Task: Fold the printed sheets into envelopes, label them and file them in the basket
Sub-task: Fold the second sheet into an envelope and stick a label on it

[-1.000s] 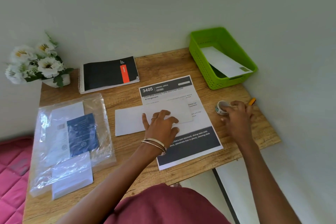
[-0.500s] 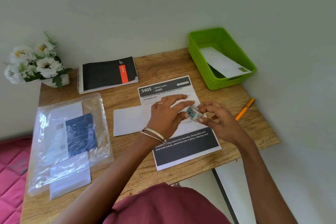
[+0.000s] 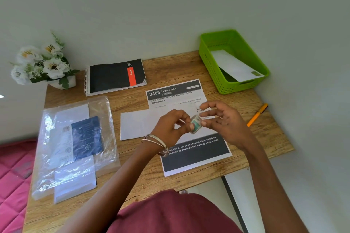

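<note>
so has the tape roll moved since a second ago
Yes. The tape roll left the table's right edge beside the orange pen and is now held up over the printed sheet, pinched between the left hand and right hand.

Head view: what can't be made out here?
- Small print on the printed sheet: too small, and hidden mid-page by both hands.
- Tape roll: partly covered by left hand and right hand; free end not discernible.
- Label on the envelope in the basket: too small.

My table (image 3: 189,66): flowers (image 3: 45,64), notebook (image 3: 115,75), plastic bag (image 3: 75,145), envelope (image 3: 140,125), printed sheet (image 3: 195,155), pen (image 3: 257,115), basket (image 3: 214,66).
</note>
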`<state>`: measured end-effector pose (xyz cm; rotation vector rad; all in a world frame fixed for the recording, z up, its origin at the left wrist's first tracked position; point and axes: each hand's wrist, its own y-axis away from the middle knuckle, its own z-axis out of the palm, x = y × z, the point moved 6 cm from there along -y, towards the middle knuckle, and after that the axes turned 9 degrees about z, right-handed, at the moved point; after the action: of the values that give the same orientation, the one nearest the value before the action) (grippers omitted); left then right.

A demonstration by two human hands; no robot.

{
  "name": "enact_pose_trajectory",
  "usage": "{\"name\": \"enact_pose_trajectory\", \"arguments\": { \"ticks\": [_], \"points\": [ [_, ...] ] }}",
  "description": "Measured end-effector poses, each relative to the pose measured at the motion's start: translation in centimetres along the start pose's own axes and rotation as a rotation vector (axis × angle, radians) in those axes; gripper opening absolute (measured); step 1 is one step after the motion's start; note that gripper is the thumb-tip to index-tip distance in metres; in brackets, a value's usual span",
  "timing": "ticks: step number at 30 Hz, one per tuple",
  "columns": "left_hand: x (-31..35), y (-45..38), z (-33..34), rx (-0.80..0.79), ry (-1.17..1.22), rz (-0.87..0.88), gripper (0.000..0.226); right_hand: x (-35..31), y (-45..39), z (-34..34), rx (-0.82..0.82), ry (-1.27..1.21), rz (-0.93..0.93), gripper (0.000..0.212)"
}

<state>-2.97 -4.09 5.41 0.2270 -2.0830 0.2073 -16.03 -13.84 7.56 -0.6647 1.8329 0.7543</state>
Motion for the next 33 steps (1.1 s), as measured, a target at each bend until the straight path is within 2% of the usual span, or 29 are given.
{"name": "enact_pose_trajectory", "arguments": {
  "ticks": [5,9,21,24,31,33],
  "points": [
    [-0.7,0.1,-0.1,0.097,0.187,-0.069,0.006,-1.3,1.2,0.7,0.236,0.328,-0.287,0.015],
    [-0.7,0.1,0.2,0.099,0.229,-0.03,0.007,-1.6,1.6,1.4,0.351,0.499,-0.41,0.017],
    [-0.9,0.5,0.1,0.072,0.276,0.009,0.004,-2.9,2.3,2.7,0.389,0.84,-0.585,0.016],
    [-0.7,0.6,0.0,0.069,0.263,0.013,0.005,-2.4,2.0,2.8,0.381,0.788,-0.516,0.017],
    [-0.7,0.8,-0.1,0.039,0.224,0.013,0.005,-0.9,1.5,1.4,0.387,0.389,-0.268,0.023],
    [-0.6,0.8,-0.1,0.038,0.224,0.011,0.009,-0.4,1.4,0.9,0.42,0.255,-0.181,0.018]
  ]
}}
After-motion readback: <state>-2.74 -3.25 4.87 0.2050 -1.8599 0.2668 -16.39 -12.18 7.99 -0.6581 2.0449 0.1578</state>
